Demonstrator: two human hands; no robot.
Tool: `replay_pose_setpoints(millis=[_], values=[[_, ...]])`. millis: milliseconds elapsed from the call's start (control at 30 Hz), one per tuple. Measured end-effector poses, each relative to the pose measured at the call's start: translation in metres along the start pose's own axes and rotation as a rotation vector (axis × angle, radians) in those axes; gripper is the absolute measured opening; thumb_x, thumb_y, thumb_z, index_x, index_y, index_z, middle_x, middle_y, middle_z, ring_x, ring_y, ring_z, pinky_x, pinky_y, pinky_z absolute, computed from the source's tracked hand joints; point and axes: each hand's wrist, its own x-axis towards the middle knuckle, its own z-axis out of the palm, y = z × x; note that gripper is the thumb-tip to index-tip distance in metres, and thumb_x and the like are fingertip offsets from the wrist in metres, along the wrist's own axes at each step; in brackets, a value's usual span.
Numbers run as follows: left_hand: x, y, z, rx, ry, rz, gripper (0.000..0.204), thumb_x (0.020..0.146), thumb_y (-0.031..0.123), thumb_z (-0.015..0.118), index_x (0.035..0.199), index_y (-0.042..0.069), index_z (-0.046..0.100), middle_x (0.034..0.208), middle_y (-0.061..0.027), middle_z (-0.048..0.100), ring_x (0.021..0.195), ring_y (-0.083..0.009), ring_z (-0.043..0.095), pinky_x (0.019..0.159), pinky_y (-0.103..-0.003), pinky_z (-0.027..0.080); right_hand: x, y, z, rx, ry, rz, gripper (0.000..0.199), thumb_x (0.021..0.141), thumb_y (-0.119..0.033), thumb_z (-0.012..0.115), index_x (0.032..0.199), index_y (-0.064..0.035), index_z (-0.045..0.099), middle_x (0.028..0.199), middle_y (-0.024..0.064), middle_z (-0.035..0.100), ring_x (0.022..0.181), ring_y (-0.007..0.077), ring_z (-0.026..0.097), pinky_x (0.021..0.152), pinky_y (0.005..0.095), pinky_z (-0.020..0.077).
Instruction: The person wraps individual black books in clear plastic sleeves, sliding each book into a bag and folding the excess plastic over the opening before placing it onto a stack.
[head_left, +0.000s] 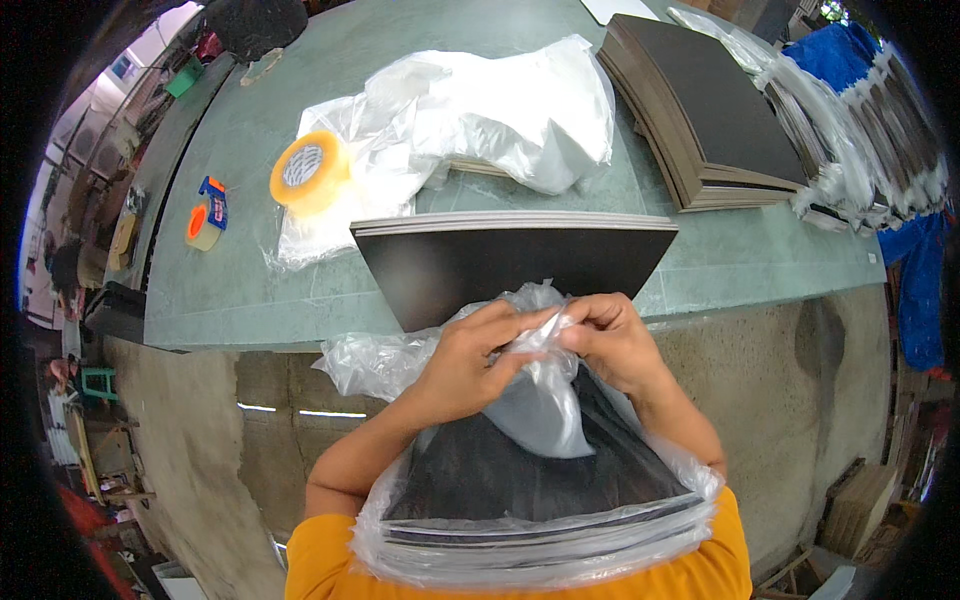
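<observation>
We see both hands meeting over the mouth of a clear plastic bag (pixel 540 400) that wraps a stack of dark boards (pixel 530 470). The left hand (pixel 465 360) has its grip closed on a bunched fold of the bag's film, thumb and fingers pinching it. The right hand (pixel 612 340) also has its grip closed on the same film, just beside the left, so the fingertips of both hands nearly touch. The bagged stack lies between the person's chest and the edge of the bench (pixel 250 290), its near end pressed against an orange shirt (pixel 320 565), its far end reaching over the bench edge.

Just beyond the hands we see a second stack of dark sheets (pixel 510 255) lying flat on the bench, its pale edges facing away. Behind it lies a heap of loose clear plastic bags (pixel 500 110), partly covering more sheets. A roll of yellowish packing tape (pixel 308 172) stands on its edge at the left of that heap. Further left sits an orange tape dispenser with a blue handle (pixel 205 220). At the right rear rests a taller pile of dark boards (pixel 700 110), and beyond it a row of bagged bundles (pixel 850 150) beside blue sheeting (pixel 920 270).
</observation>
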Motion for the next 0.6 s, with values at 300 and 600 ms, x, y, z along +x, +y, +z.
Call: replay_pose_setpoints(millis=[300,600], values=[[-0.174,-0.169,-0.128,-0.355,0.890,-0.605,0.023,0.075,0.007,0.050,0.095,-0.002,0.056,0.087,-0.0085,0.059,0.080,-0.0157,0.056,0.070,-0.028,0.045,-0.064,-0.028,-0.104,0.508,0.416,-0.226,0.023,0.080,-0.016,0.052,0.093,0.0024,0.053,0.093,0.0155,0.058,0.088,0.0250,0.056,0.083,0.0390,0.0427],[-0.044,-0.014,-0.062,-0.124,0.568,-0.122,0.009,0.073,0.008,0.057,0.081,0.005,0.053,0.061,-0.0005,0.051,0.050,-0.0106,0.048,0.050,-0.024,0.041,-0.017,0.006,-0.003,0.194,-0.103,0.116,0.014,0.074,-0.013,0.064,0.076,-0.0025,0.055,0.072,0.0045,0.058,0.064,0.0119,0.055,0.059,0.0250,0.0454]])
